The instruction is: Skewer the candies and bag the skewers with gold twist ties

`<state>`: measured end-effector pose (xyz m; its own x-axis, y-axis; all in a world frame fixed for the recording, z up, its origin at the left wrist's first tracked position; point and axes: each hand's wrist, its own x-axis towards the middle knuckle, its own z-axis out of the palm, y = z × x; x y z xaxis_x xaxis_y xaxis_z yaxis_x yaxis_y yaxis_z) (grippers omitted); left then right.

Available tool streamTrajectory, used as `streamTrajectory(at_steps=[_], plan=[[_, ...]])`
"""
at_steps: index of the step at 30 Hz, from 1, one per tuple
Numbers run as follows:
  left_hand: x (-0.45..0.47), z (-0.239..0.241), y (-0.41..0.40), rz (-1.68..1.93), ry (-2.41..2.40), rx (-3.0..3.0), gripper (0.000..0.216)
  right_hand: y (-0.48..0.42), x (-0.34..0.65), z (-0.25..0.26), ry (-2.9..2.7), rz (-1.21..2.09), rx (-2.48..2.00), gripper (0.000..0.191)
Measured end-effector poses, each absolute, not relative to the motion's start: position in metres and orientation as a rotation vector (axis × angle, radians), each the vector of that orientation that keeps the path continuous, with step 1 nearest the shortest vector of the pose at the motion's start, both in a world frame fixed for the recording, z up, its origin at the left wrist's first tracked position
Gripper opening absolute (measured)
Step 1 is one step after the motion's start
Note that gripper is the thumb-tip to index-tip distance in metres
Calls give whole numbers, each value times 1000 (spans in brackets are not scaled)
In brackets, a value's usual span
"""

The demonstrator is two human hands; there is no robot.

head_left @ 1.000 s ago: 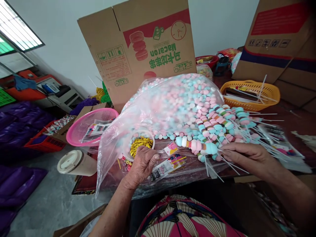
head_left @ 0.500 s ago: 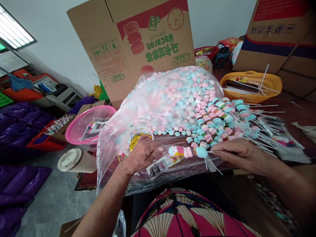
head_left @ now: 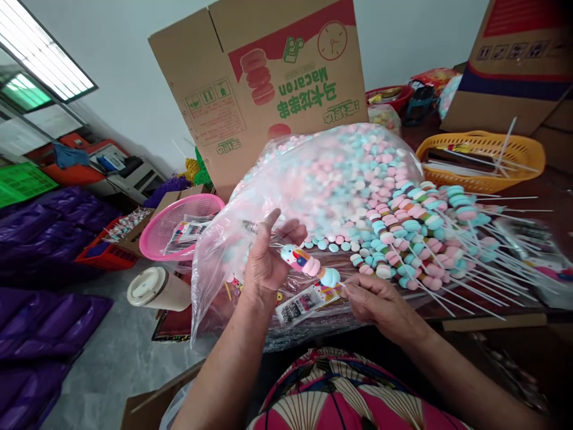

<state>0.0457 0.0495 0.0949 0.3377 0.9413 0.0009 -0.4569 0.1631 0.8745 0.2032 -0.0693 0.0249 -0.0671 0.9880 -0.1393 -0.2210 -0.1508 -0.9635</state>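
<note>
Mid-frame, the right hand is pinching a candy stick, seemingly bagging it. The left hand is resting loosely spread; straight alignment is probably mattering next.

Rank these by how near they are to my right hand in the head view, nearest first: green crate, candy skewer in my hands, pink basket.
From your right hand:
1. Candy skewer: its stick is in that hand's fingers.
2. Pink basket: to the left, beyond your left hand.
3. Green crate: at the far left edge.
</note>
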Motion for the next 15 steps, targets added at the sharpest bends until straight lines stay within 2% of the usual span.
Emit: streamTrajectory(at_steps=[3,8,15], plan=[[60,97,43,1154,635,729,34,-66,190,33,-1097,1303,-1224,37],[71,74,22,1121,705,552,44,-56,177,34,-1377,877,-1371,33],[65,71,32,1188,810,452,49,-62,179,25,-1669,763,-1388,28]])
